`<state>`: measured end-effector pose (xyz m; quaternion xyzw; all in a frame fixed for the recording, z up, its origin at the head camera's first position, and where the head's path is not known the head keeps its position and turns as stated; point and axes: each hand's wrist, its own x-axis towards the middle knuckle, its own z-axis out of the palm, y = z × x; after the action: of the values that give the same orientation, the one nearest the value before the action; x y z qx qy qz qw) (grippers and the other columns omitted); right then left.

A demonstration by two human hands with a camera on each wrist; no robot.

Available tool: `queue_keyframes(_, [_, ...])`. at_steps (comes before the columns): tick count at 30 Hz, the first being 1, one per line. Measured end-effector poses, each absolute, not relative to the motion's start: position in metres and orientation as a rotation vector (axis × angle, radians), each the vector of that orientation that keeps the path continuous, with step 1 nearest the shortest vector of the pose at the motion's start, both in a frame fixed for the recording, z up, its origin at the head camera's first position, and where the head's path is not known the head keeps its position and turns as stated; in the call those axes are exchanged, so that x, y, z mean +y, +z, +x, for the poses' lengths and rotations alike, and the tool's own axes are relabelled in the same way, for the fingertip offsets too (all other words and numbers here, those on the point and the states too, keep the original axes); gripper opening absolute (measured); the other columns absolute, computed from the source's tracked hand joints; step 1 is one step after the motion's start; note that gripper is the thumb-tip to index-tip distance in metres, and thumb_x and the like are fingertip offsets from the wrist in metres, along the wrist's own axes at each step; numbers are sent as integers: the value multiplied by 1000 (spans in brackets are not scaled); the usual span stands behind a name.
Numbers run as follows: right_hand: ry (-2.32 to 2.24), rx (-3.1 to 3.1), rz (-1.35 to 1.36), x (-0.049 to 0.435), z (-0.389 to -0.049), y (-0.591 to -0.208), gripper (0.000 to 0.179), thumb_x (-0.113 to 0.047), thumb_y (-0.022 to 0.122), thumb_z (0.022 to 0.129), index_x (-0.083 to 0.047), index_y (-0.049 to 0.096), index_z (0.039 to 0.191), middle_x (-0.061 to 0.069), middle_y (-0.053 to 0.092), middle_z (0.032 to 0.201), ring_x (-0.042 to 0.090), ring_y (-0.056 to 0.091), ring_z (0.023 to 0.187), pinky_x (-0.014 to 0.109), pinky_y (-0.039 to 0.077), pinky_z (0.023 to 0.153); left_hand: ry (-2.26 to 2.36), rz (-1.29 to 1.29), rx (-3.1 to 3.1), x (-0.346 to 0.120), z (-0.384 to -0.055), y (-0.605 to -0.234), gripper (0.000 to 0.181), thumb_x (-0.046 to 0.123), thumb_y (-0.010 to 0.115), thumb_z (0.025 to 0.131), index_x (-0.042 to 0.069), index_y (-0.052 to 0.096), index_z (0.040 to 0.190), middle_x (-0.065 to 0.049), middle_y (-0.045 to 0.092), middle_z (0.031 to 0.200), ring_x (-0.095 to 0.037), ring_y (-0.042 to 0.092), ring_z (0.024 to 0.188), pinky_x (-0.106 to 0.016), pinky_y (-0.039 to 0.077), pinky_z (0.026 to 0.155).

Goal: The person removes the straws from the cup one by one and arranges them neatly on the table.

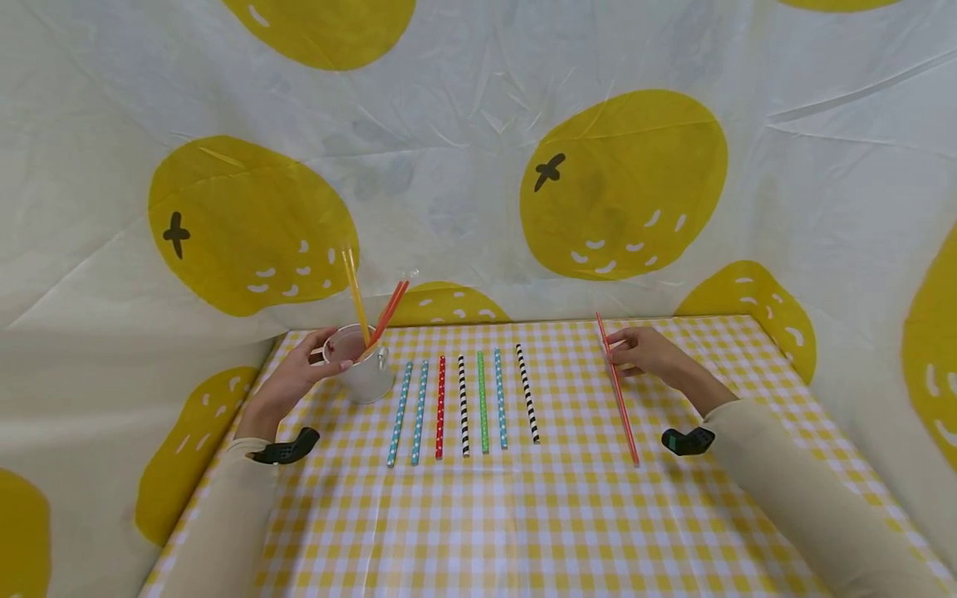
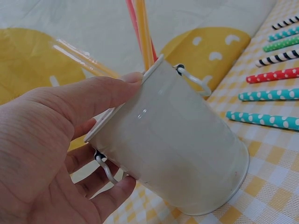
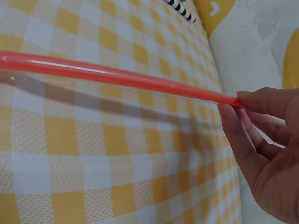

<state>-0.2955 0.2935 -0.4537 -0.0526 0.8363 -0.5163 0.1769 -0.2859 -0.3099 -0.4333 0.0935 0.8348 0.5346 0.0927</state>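
My left hand point(image 1: 293, 375) grips a white metal pail point(image 2: 173, 144) by its rim, thumb over the edge and fingers by one small side handle point(image 2: 106, 169). The pail leans to one side in the left wrist view. Yellow-orange straws point(image 1: 355, 292) and red straws point(image 1: 392, 309) stick up out of it, some in clear wrapping. My right hand point(image 1: 645, 353) pinches a red straw point(image 3: 117, 77) in a clear wrapper between thumb and fingers. This straw slants over the cloth, casting a shadow on it in the right wrist view.
Between the hands lies a row of patterned paper straws: blue dotted point(image 1: 399, 415), red dotted point(image 1: 440, 407), black-striped point(image 1: 463, 407) and green dotted point(image 1: 483, 403) ones among them. A yellow checked cloth point(image 1: 449, 531) covers the table. Behind it hangs a white sheet point(image 1: 449, 216) with yellow fruit prints.
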Motion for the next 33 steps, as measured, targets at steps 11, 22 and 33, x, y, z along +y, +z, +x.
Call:
queue_keyframes(11, [-1381, 2424, -122, 300, -297, -470, 49, -8, 57, 103, 18, 42, 141, 29, 68, 111, 29, 71, 91, 44, 58, 84, 1578, 258, 2474, -310, -288, -434, 87, 33, 72, 96, 18, 19, 164, -13, 14, 167, -44, 23, 148, -64, 26, 113])
queue_keyframes(22, [-1172, 2622, -103, 295, -298, -475, 44, -14, 68, 98, 16, 55, 128, 19, 74, 96, 21, 72, 77, 36, 59, 73, 1586, 250, 2460, -310, -289, -435, 88, 32, 72, 96, 17, 18, 164, -12, 14, 167, -43, 21, 149, -65, 25, 114])
queue_keyframes(33, [-1114, 2690, -123, 292, -298, -476, 40, -14, 72, 94, 13, 59, 121, 12, 74, 81, 19, 71, 69, 35, 57, 67, 1589, 255, 2470, -311, -290, -437, 87, 31, 72, 97, 18, 19, 164, -12, 14, 167, -43, 23, 148, -65, 26, 113])
